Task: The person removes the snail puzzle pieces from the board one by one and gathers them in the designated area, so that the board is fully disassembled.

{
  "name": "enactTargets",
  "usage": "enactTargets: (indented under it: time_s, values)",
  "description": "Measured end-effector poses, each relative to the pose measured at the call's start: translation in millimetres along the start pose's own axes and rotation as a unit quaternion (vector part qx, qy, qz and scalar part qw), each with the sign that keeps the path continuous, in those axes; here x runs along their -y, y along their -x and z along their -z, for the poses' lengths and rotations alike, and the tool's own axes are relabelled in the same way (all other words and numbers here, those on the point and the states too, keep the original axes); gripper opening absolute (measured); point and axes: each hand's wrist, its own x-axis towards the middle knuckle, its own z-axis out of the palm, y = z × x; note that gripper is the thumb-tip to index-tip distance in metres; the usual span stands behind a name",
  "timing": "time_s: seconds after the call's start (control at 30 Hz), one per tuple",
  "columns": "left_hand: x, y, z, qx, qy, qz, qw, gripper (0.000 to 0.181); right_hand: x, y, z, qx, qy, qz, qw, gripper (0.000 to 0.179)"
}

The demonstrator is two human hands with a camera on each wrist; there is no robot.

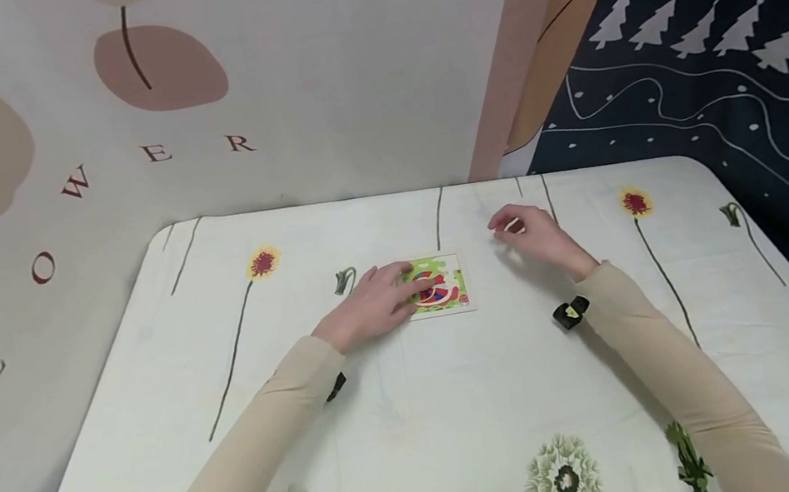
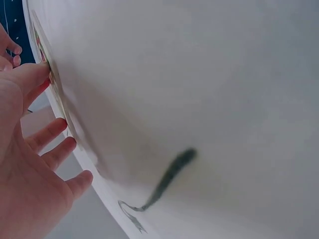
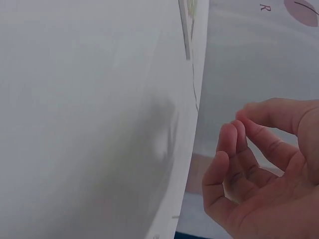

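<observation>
A small flat picture board (image 1: 451,272) with a pale border lies on the table. Its picture is green, with red, white and blue shapes. My left hand (image 1: 377,303) rests with its fingers spread over the board's left part, hiding some of the picture. In the left wrist view the fingertips (image 2: 61,124) are right at the edge of the board (image 2: 57,82). To the right of the board, my right hand (image 1: 531,237) is raised above the table, its fingers loosely bent. From the right wrist view, its thumb and index fingertips (image 3: 242,115) come together with nothing visible between them.
A white cloth printed with flowers covers the table (image 1: 447,407). Behind the table's far edge stands a pale wall hanging (image 1: 346,118) with letters. At the right hangs a dark cloth (image 1: 690,87) with white trees. Each wrist carries a small black device (image 1: 570,312).
</observation>
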Motion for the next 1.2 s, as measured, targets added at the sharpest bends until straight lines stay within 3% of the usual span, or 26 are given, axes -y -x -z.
enactTargets:
  time_s: [0.17,0.37,0.53,0.9,1.2]
  values:
    - [1.9,1.0,-1.1,-0.002,-0.005,-0.01,0.9999,0.045,9.2,-1.7,-11.9,0.015,-0.002,0.013,0.9998,0.018]
    - [3.8,3.6,-1.9,0.02,-0.01,0.003,0.9998,0.047,18.5,-6.8,-26.5,0.04,-0.002,0.012,0.9991,0.018]
    - [4.7,4.2,-1.5,0.017,-0.016,-0.003,0.9997,0.047,24.9,-10.7,-37.5,0.057,0.004,0.016,0.9983,0.018]
    - [4.9,4.0,-2.0,0.028,-0.024,-0.009,0.9993,0.05,40.2,-17.6,-58.9,0.12,0.04,-0.026,0.9916,0.025]
    - [6.6,3.3,-2.8,0.038,-0.027,-0.004,0.9989,0.052,48.8,-17.1,-65.2,0.118,0.036,-0.05,0.991,0.03]
